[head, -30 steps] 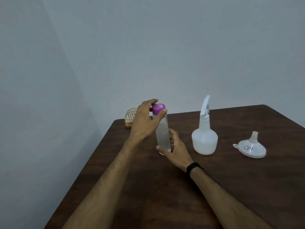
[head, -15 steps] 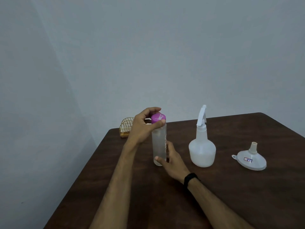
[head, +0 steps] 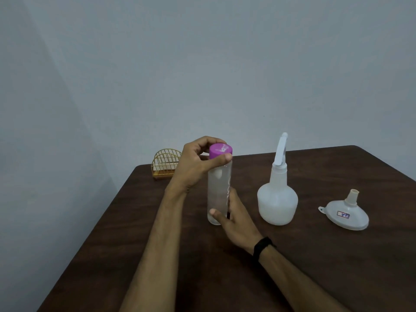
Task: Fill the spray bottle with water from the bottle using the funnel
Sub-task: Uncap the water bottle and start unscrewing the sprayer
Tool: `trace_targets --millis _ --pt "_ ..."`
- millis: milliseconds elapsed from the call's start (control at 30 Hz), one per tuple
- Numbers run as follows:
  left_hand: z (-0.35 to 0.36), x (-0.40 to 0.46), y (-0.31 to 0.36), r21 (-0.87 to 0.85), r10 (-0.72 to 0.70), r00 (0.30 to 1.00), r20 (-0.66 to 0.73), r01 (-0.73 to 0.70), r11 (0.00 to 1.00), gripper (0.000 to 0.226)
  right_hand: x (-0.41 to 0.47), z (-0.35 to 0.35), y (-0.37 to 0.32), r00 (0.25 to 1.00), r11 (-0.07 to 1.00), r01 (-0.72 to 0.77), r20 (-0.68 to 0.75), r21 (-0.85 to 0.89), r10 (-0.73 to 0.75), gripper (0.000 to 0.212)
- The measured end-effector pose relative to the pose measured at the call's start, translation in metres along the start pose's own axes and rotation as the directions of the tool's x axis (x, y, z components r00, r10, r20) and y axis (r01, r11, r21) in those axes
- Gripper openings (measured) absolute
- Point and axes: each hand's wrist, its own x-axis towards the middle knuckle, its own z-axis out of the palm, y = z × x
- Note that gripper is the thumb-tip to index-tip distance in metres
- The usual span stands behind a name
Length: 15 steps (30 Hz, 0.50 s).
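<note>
Little has shifted since half a second ago: both hands stay on the water bottle (head: 219, 192), and the thumb of the left hand (head: 195, 164) has slid a touch further across the front of the purple cap (head: 220, 150). That left hand is curled closed around the cap, fingers over the back, thumb pressed on the near side. The right hand (head: 235, 218), black band (head: 262, 246) on its wrist, is wrapped loosely round the bottle's lower part, thumb across the front near the base. The clear bottle stands upright on the dark wooden table (head: 337, 266), cap on.

At three o'clock from it, near but apart, stands the white spray bottle (head: 278, 199), its trigger head fitted. Further out at three o'clock the white funnel (head: 346, 213) lies mouth down, spout up, well clear of both bottles. At eleven o'clock from the water bottle, by the table's far corner, sits a small gold wire rack (head: 165, 164).
</note>
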Motion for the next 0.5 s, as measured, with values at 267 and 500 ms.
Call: trace_targets --millis 267,500 --pt "-0.005 0.001 -0.003 0.3 -0.014 0.907 -0.42 0.153 0.942 0.058 0.0 0.0 0.002 0.981 0.988 0.017 -0.186 -0.155 -0.047 0.067" --pt "-0.035 -0.001 0.015 0.125 -0.143 0.987 0.08 0.132 0.983 0.073 -0.001 -0.004 0.0 0.994 0.994 -0.013 -0.105 -0.112 0.001 0.068"
